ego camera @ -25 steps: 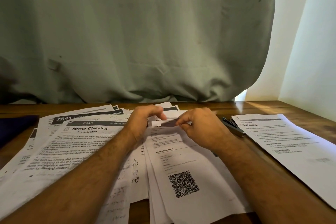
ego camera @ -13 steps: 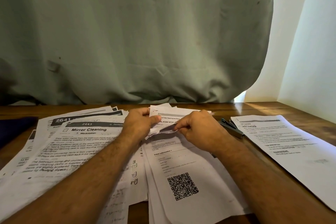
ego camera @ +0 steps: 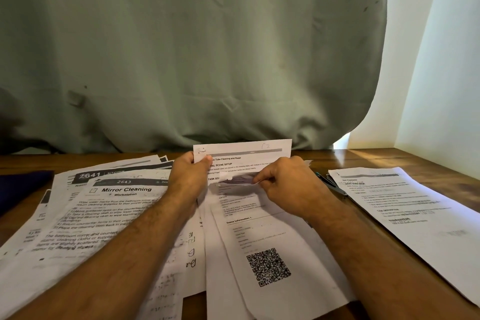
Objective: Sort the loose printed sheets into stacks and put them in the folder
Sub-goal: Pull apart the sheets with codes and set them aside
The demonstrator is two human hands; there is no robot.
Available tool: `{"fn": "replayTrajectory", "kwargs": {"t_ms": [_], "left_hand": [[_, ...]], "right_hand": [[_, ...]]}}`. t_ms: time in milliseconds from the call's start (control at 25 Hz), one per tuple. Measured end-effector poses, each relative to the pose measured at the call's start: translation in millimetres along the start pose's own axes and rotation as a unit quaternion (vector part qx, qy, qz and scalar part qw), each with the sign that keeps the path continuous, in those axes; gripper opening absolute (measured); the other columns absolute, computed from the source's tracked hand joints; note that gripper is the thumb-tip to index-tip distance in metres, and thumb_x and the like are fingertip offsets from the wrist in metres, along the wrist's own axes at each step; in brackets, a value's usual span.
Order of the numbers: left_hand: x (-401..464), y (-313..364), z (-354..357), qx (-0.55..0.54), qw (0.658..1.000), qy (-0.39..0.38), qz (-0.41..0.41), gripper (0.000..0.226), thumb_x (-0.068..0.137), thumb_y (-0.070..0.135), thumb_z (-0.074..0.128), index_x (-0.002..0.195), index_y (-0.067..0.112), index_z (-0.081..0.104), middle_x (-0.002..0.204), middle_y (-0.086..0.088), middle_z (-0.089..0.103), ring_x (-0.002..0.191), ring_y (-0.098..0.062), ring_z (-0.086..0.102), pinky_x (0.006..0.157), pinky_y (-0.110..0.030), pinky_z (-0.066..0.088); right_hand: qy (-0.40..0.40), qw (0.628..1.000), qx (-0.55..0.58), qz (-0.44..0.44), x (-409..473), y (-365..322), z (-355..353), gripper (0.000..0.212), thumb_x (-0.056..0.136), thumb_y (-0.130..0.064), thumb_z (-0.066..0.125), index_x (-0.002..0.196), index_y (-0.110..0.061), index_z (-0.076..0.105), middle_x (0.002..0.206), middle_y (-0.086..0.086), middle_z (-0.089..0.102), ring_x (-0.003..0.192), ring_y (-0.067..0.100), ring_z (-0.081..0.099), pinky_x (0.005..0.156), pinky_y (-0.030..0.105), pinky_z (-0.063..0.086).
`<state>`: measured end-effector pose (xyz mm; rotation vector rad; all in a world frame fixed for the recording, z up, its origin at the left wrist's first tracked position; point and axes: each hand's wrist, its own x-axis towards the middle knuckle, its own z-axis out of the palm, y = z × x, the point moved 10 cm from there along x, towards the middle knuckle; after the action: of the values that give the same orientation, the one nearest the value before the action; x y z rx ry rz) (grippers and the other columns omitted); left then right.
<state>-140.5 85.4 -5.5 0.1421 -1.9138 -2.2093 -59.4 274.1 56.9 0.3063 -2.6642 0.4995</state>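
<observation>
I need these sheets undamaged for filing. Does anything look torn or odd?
Yes. The sheet held up by the left hand and right hand has a ragged, torn-looking lower edge between them.

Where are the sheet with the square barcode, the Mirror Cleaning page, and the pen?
Barcode sheet (ego camera: 268,266), head view, on the printed square code.
Mirror Cleaning page (ego camera: 126,189), head view, on its bold title.
Pen (ego camera: 331,183), head view, on its dark barrel beside the right wrist.

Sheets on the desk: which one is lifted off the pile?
The sheet headed "Initial Scene Setup", pinched by the left hand and right hand; the rest lie flat.
</observation>
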Motion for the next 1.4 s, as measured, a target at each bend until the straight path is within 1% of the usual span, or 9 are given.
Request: {"fn": "replayTrajectory", "kwargs": {"t_ms": [200,360,560,680,760,1040,1200,1280,1400], "left_hand": [[-6.8,0.2,10.1,0.039,0.999,-0.031,-0.001,0.036,0.101,0.03,0.057,0.137,0.028,0.056,0.125,-0.002,0.066,0.094,-0.024,0.072,0.069,-0.044,0.065],[-8.7,3.1,12.2,0.079,0.996,-0.042,0.023,0.036,0.101,0.031,0.058,0.137,0.029,0.054,0.114,0.001,0.068,0.081,-0.018,0.072,0.05,-0.029,0.059],[-9.4,3.4,13.1,0.061,0.996,-0.055,0.04,0.025,0.095,0.015,0.066,0.117,0.027,0.065,0.102,0.004,0.072,0.083,-0.02,0.073,0.064,-0.036,0.063],[-10.9,4.3,15.1,0.068,0.994,-0.066,0.047,0.02,0.095,0.011,0.065,0.096,0.032,0.065,0.098,0.004,0.072,0.086,-0.021,0.073,0.069,-0.037,0.063],[-11.8,4.6,15.2,0.089,0.993,-0.062,0.047,0.022,0.097,0.013,0.064,0.089,0.034,0.062,0.091,0.008,0.069,0.082,-0.019,0.071,0.057,-0.029,0.059],[-11.1,8.7,16.8,0.081,0.992,-0.066,0.075,0.01,0.1,0.031,0.057,0.094,0.038,0.059,0.084,0.02,0.062,0.076,-0.006,0.064,0.051,-0.02,0.047],[-14.7,25.8,7.8,0.02,0.993,-0.04,0.106,0.009,0.096,0.028,0.064,0.088,0.031,0.067,0.077,0.01,0.075,0.066,-0.009,0.073,0.048,-0.02,0.054],[-18.6,50.0,1.5,0.036,0.986,-0.029,0.161,0.007,0.096,0.03,0.064,0.09,0.032,0.069,0.082,0.008,0.076,0.066,-0.002,0.073,0.048,-0.015,0.052],[-27.9,93.6,-11.1,0.028,0.973,-0.004,0.229,0.01,0.096,0.035,0.063,0.092,0.03,0.07,0.08,0.007,0.077,0.068,-0.005,0.074,0.049,-0.018,0.055]], "right_hand": [[0.054,0.998,-0.011,-0.033,2.6,-11.7,-7.6,0.022,0.094,-0.019,0.06,0.107,-0.024,0.076,0.139,-0.011,0.056,0.105,0.009,0.061,0.104,0.026,0.043],[0.024,0.998,-0.007,-0.052,5.3,-24.7,6.7,0.022,0.095,-0.02,0.06,0.111,-0.023,0.075,0.145,-0.011,0.049,0.112,0.011,0.058,0.106,0.028,0.043],[0.013,0.999,-0.002,-0.045,8.9,-24.5,17.0,0.023,0.096,-0.022,0.058,0.114,-0.024,0.073,0.149,-0.01,0.044,0.117,0.01,0.054,0.107,0.027,0.043],[0.016,0.998,-0.007,-0.056,10.9,-25.9,19.3,0.023,0.097,-0.022,0.057,0.114,-0.023,0.072,0.14,-0.007,0.052,0.113,0.01,0.054,0.105,0.026,0.042],[0.01,0.998,-0.015,-0.055,12.6,-25.7,22.7,0.025,0.098,-0.025,0.055,0.117,-0.023,0.071,0.126,-0.004,0.055,0.107,0.012,0.052,0.1,0.025,0.043],[0.011,0.997,-0.041,-0.057,18.2,-25.9,25.1,0.027,0.099,-0.027,0.053,0.12,-0.025,0.069,0.117,-0.002,0.06,0.101,0.012,0.053,0.094,0.024,0.043],[0.024,0.998,-0.026,-0.044,19.2,-18.4,21.2,0.025,0.098,-0.025,0.054,0.117,-0.024,0.071,0.114,-0.002,0.061,0.1,0.013,0.055,0.095,0.026,0.046],[0.024,0.999,-0.028,-0.027,20.0,-10.7,20.5,0.025,0.098,-0.024,0.054,0.117,-0.025,0.07,0.114,-0.002,0.061,0.1,0.014,0.055,0.094,0.025,0.046],[0.016,0.999,-0.027,-0.007,21.8,-1.5,22.9,0.025,0.098,-0.024,0.054,0.116,-0.025,0.071,0.113,0.0,0.061,0.098,0.014,0.056,0.093,0.025,0.047]]}}
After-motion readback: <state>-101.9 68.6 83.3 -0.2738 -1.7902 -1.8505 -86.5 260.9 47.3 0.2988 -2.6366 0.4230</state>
